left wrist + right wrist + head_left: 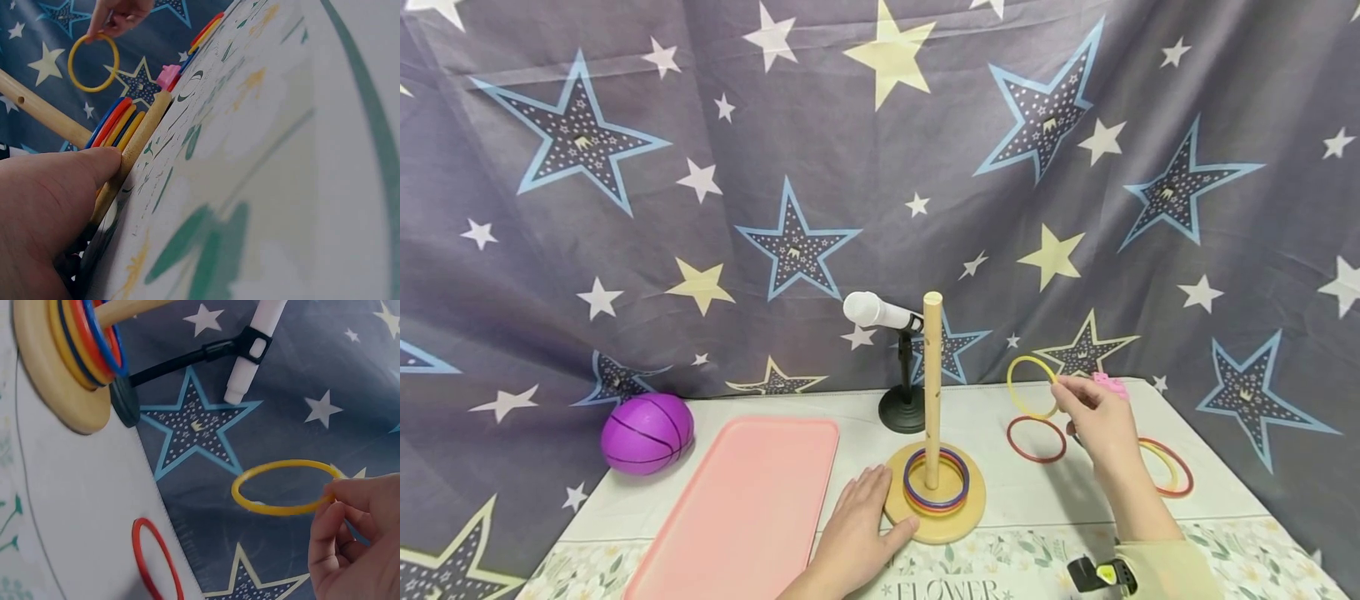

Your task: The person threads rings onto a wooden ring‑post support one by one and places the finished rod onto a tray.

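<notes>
My right hand (1105, 421) pinches a yellow ring (281, 511) between thumb and fingertips, holding it up right of a wooden peg (932, 383). The peg stands upright on a round wooden base (951, 528). Several stacked rings (114, 122), blue, red and yellow, lie around the peg's foot. At the base's left edge rests my left hand (857, 529), its fingers stretched out and its thumb (103, 164) touching the base's near rim. In the left wrist view its other fingers are hidden. A red ring (1036, 461) lies on the table below the held ring.
More rings (1189, 479) lie on the table at right, partly behind my right forearm. A pink object (1111, 384) sits behind that hand. Behind the peg stands a white microphone (880, 312) on a black stand. To the left are a pink tray (741, 508) and a purple ball (647, 433).
</notes>
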A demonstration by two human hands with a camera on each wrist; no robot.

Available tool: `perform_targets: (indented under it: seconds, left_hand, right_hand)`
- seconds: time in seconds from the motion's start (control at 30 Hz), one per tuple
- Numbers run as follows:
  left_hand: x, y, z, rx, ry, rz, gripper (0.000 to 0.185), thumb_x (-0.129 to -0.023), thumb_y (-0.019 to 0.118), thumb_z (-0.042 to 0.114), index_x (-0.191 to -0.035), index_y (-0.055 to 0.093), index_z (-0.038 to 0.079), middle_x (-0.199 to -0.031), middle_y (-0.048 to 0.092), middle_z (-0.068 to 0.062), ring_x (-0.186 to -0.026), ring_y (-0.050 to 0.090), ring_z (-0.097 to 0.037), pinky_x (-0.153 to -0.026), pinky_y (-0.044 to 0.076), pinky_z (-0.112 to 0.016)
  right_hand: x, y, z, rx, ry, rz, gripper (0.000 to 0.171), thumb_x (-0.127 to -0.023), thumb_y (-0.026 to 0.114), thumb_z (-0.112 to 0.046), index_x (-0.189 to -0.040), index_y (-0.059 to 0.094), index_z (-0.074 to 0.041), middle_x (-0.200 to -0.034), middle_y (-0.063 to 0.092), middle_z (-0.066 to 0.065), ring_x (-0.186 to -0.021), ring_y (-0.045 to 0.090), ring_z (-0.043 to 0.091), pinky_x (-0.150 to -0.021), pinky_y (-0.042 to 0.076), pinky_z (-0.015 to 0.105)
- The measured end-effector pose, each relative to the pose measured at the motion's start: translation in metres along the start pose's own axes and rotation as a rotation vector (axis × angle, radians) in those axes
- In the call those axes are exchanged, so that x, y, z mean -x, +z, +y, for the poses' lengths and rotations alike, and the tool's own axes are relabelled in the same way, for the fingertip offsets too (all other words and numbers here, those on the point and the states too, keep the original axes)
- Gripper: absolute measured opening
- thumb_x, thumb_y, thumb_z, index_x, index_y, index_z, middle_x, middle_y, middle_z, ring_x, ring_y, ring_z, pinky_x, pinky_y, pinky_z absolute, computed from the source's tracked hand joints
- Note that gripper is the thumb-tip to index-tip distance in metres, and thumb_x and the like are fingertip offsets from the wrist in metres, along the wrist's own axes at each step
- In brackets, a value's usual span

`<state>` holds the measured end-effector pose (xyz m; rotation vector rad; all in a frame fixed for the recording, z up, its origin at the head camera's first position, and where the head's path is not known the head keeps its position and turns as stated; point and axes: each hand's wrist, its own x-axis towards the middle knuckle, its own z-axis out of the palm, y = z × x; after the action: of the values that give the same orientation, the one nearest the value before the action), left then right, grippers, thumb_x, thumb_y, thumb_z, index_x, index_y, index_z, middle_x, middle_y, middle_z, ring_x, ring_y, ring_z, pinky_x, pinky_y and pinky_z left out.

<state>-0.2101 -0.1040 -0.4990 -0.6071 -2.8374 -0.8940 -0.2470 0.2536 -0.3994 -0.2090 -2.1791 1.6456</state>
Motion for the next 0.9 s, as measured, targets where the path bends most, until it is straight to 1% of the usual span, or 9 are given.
perform_targets:
  seconds: [0.13, 0.23, 0.43, 0.63, 0.73, 0.9]
  left_hand:
    - [0.0, 0.0, 0.0, 0.004, 0.002, 0.001, 0.092, -0.102, 0.072, 0.058, -0.16, 0.049, -0.009, -0.166, 0.047, -0.029, -0.158, 0.039, -0.046, -0.131, 0.025, -0.066]
    - [0.001, 0.0, 0.001, 0.013, 0.001, -0.002, 0.091, -0.102, 0.073, 0.058, -0.16, 0.049, -0.009, -0.167, 0.046, -0.029, -0.159, 0.039, -0.046, -0.131, 0.024, -0.066]
    - [0.0, -0.001, 0.0, 0.007, -0.001, 0.0, 0.093, -0.102, 0.072, 0.06, -0.16, 0.049, -0.009, -0.167, 0.046, -0.029, -0.159, 0.039, -0.046, -0.131, 0.024, -0.067]
    - [-0.001, -0.001, 0.001, 0.007, -0.003, 0.003, 0.093, -0.102, 0.072, 0.06, -0.16, 0.049, -0.008, -0.167, 0.046, -0.029, -0.159, 0.038, -0.046, -0.131, 0.024, -0.065]
    - [-0.001, -0.002, 0.001, 0.01, -0.005, 0.003, 0.092, -0.102, 0.072, 0.059, -0.16, 0.049, -0.009, -0.167, 0.046, -0.029, -0.159, 0.039, -0.046, -0.131, 0.024, -0.066]
    - [0.0, -0.002, 0.0, 0.014, -0.007, -0.002, 0.093, -0.102, 0.072, 0.06, -0.16, 0.05, -0.009, -0.166, 0.047, -0.029, -0.158, 0.039, -0.046, -0.131, 0.025, -0.066]
  right_hand:
    - [0.003, -0.001, -0.008, -0.047, -0.025, -0.004, 0.039, -0.108, 0.076, -0.022, -0.135, 0.073, 0.005, -0.088, 0.069, -0.012, -0.083, 0.062, 0.006, -0.061, 0.058, 0.022]
    - [0.006, -0.001, -0.015, -0.08, -0.039, -0.002, 0.036, -0.108, 0.076, -0.021, -0.133, 0.074, 0.004, -0.087, 0.07, -0.012, -0.084, 0.062, 0.006, -0.06, 0.057, 0.021]
    - [0.01, -0.002, -0.033, -0.144, -0.048, -0.017, 0.03, -0.107, 0.077, -0.025, -0.129, 0.077, -0.005, -0.086, 0.072, -0.01, -0.084, 0.065, 0.008, -0.059, 0.057, 0.022]
    - [0.016, -0.001, -0.05, -0.22, -0.047, -0.037, 0.018, -0.107, 0.077, -0.023, -0.121, 0.079, -0.012, -0.087, 0.073, -0.006, -0.085, 0.067, 0.01, -0.059, 0.057, 0.022]
    - [0.019, -0.001, -0.054, -0.228, -0.051, -0.048, 0.015, -0.107, 0.078, -0.024, -0.118, 0.08, -0.014, -0.088, 0.073, -0.006, -0.085, 0.068, 0.01, -0.059, 0.058, 0.023]
    - [0.025, 0.0, -0.06, -0.23, -0.073, -0.05, 0.016, -0.107, 0.078, -0.023, -0.119, 0.08, -0.013, -0.09, 0.074, -0.005, -0.085, 0.068, 0.01, -0.06, 0.058, 0.023]
